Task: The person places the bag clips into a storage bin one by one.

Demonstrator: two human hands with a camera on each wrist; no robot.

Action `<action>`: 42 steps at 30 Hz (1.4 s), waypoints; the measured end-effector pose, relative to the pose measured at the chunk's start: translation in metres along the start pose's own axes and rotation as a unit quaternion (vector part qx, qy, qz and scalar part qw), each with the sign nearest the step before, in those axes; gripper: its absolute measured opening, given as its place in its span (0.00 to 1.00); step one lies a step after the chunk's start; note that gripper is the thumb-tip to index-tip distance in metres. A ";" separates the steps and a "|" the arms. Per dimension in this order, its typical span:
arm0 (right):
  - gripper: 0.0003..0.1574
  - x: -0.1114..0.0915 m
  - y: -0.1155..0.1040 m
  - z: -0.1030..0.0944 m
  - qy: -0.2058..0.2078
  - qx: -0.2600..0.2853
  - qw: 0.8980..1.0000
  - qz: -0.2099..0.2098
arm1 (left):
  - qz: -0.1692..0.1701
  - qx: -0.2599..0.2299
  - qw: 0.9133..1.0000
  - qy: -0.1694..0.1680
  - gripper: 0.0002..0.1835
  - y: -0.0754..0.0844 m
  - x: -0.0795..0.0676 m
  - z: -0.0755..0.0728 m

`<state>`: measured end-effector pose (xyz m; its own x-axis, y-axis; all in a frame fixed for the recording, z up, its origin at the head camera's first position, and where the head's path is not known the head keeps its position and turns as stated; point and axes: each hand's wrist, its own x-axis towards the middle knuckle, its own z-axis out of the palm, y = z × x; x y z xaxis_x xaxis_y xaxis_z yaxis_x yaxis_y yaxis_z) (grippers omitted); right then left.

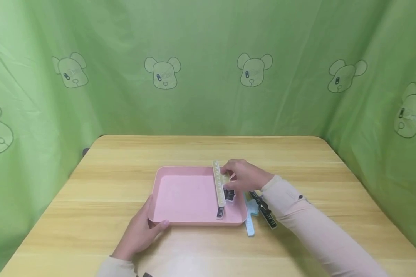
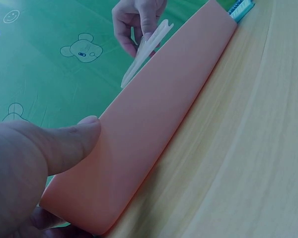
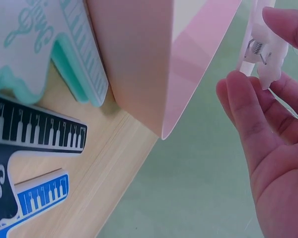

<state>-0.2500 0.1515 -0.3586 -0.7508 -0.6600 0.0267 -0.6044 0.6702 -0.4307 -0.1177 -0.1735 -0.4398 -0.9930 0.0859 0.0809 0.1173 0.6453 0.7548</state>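
My right hand (image 1: 244,175) pinches a cream music-sheet clip (image 1: 219,184) with a piano-key bar, over the right part of a pink tray (image 1: 183,196). Its metal spring shows between my thumb and fingers in the right wrist view. Below it in the tray lies a black clip (image 1: 230,195), partly covered by the cream one. At the tray's front left corner, my left hand (image 1: 140,231) grips the wall, thumb on the front side and fingers around the corner.
Right of the tray, a light blue clip (image 1: 250,227) and a black clip (image 1: 269,217) lie on the wooden table (image 1: 90,223). A dark blue clip (image 3: 42,198) sits beside the black one. Green curtains (image 1: 208,111) with mouse-head prints surround the table.
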 end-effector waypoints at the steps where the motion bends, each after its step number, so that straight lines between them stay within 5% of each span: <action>1: 0.25 0.000 0.000 0.000 0.000 0.000 1.000 -0.001 | 0.000 0.001 1.000 0.000 0.52 0.000 0.000 0.000; 42: 0.17 0.005 0.001 0.018 -0.009 0.016 0.999 -0.029 | 0.007 -0.003 1.000 0.002 0.51 -0.001 0.000 0.000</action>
<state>-0.2498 0.1429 -0.3756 -0.7101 -0.7032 0.0362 -0.6375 0.6203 -0.4570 -0.1178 -0.1736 -0.4406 -0.9914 0.0911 0.0940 0.1306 0.6397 0.7574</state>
